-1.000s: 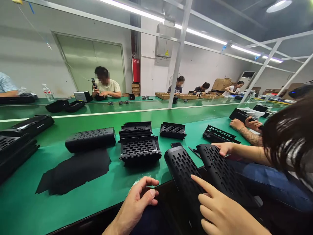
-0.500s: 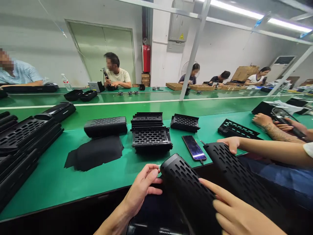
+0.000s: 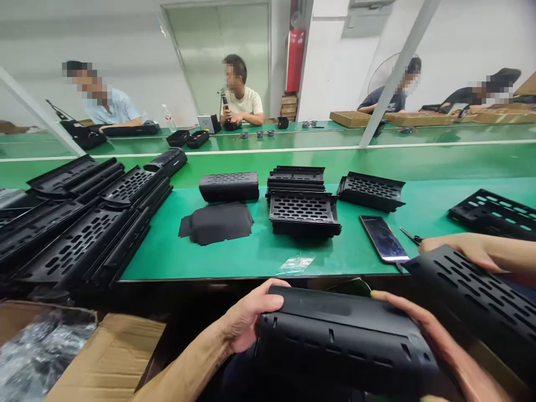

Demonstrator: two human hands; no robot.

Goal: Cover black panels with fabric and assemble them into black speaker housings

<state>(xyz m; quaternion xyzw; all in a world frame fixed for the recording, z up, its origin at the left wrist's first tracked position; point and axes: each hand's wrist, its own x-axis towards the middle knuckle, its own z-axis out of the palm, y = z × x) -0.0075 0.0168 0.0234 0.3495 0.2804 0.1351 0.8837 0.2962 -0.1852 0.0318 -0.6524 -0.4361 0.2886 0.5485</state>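
A long black casing, smooth and dull-surfaced with rounded edges and small slots along the side facing the person, lies between the two hands, clear of the counter and just in front of its near edge. The left hand is clamped on one end, thumb on top; the right hand wraps the other end, fingertips along the far edge. Just beyond the right hand, a co-worker's hand grips a slotted black shell. Straight ahead of the hands, on the smooth green counter, stand stacked slotted panels, curved like troughs; ahead of the left hand are thin black sheets with ragged outlines and, behind them, a rounded casing with a slotted top. A phone lies ahead of the right hand. Far left of the left hand, more trough-shaped panels are heaped above an open cardboard box containing crinkled clear plastic. Farther out, co-workers sit along the opposite side before a pale wall.
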